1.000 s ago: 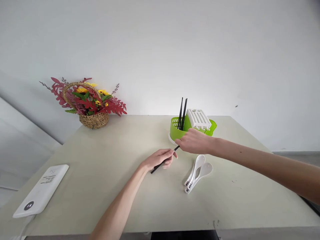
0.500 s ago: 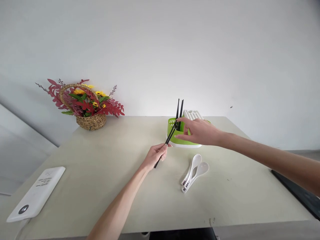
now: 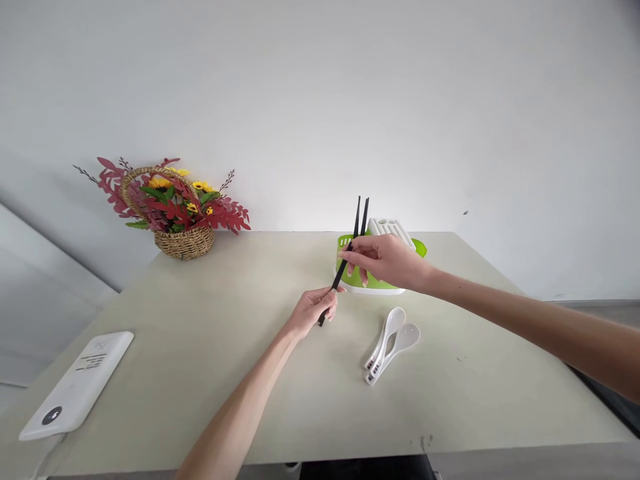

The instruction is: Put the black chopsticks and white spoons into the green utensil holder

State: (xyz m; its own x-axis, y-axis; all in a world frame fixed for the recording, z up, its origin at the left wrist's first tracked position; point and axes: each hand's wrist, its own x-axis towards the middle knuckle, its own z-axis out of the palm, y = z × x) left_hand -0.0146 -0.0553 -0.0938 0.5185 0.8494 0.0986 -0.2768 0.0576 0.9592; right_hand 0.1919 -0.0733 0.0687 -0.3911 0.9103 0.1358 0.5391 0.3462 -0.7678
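A pair of black chopsticks [image 3: 339,274] slants up and to the right between both hands. My left hand [image 3: 311,311] is closed around their lower part. Near their upper end, my right hand [image 3: 389,259] pinches them between thumb and fingers. Behind that hand stands a green and white utensil caddy [image 3: 380,283], partly hidden by it. More black chopsticks [image 3: 357,217] stand upright in the caddy, their lower parts covered by my right hand. In front of the caddy, several white spoons [image 3: 400,340] lie overlapped on the table.
On the pale table [image 3: 240,300], a wicker basket [image 3: 185,243] of artificial flowers stands at the back left. A white device [image 3: 77,387] with a cord lies at the front left. A dark flat object [image 3: 600,397] lies at the right edge, partly behind my right arm.
My right hand has moved slightly left and its fingers have closed on the upper part of the chopsticks. The held chopsticks have shifted up slightly in my left hand.
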